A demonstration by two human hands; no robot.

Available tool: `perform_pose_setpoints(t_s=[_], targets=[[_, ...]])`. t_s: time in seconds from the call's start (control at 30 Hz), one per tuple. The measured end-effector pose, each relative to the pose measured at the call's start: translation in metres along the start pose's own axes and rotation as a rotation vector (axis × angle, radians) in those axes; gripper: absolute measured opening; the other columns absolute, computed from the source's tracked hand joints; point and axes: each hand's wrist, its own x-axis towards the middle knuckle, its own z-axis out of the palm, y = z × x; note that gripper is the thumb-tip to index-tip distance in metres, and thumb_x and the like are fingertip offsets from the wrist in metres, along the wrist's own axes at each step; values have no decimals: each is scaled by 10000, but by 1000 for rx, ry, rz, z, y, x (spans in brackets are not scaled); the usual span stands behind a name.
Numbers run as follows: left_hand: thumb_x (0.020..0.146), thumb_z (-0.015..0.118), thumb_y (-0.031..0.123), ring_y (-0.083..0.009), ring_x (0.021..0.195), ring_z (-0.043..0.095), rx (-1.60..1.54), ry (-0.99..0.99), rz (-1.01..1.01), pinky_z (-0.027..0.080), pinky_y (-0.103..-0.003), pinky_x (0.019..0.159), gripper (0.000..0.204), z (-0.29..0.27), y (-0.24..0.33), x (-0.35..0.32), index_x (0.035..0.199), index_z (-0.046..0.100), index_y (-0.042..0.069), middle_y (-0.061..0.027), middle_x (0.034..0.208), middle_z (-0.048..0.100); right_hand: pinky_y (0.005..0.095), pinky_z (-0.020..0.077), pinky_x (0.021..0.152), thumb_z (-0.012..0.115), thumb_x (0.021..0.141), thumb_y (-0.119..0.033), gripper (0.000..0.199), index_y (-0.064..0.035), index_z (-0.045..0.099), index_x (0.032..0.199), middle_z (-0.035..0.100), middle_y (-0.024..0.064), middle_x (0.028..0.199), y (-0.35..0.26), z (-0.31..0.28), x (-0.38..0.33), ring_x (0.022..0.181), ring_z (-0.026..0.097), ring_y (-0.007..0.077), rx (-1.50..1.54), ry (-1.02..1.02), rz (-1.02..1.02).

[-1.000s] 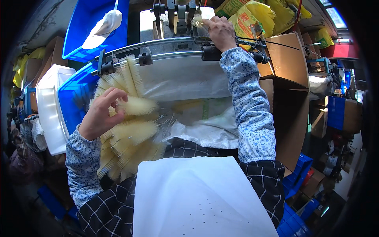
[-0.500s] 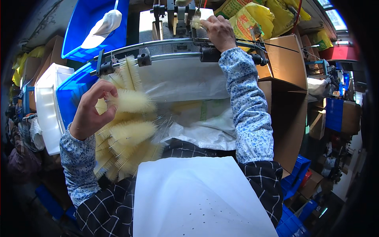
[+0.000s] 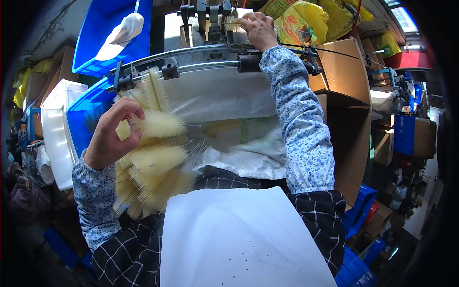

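Observation:
My left hand [image 3: 114,134] is closed, thumb and fingers curled round the left end of a cream bristle brush [image 3: 162,124]. A thin wire stem sticks out from the brush's right end. Below and behind it lies a pile of similar brushes [image 3: 155,162], their wire ends pointing right. At the far side my right hand [image 3: 260,31] reaches to a metal machine [image 3: 214,28]. Its fingers are closed at a small pale bristle piece [image 3: 232,24] beside the machine's upright; their tips are partly hidden. Steel rods [image 3: 205,67] with black collars cross in front of the machine.
A blue bin [image 3: 88,57] holding a white cloth-like item stands at the far left, beside a white plastic box [image 3: 60,129]. An open cardboard box [image 3: 351,143] is at right, with yellow bags [image 3: 306,24] behind. White sheeting [image 3: 248,158] lies before me; a white apron-like sheet [image 3: 229,229] covers my lap.
My right hand has shifted slightly left and farther over the bristle piece. The left hand keeps its place; its brush has dipped a little, and the wire stem now shows. The whole view shifts slightly.

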Motion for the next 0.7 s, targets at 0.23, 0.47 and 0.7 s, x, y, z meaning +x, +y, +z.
perform_pose_setpoints(t_s=[0.23,0.47,0.7], targets=[[610,576,-54,-176,783,490,22,-16,-8,407,-253,717,314,-5,5,-5,903,504,33,-59,850,496,365,300,906,450,837,-106,346,-294,575,1099,528,-50,1107,13,0,-7,1071,437,161,-1,-10,36],[603,584,-63,-180,793,501,36,-20,-3,423,-259,713,324,-5,5,-7,902,506,34,-62,854,496,436,266,859,612,743,-380,593,-152,411,1251,442,46,1152,28,-27,-40,1062,356,242,-132,39,320],[601,578,-71,-194,795,520,42,-40,54,432,-274,708,319,1,5,4,892,505,35,-64,847,510,426,351,849,580,749,-270,401,-137,551,1125,557,78,1080,38,-15,-56,1009,495,277,191,88,428]])
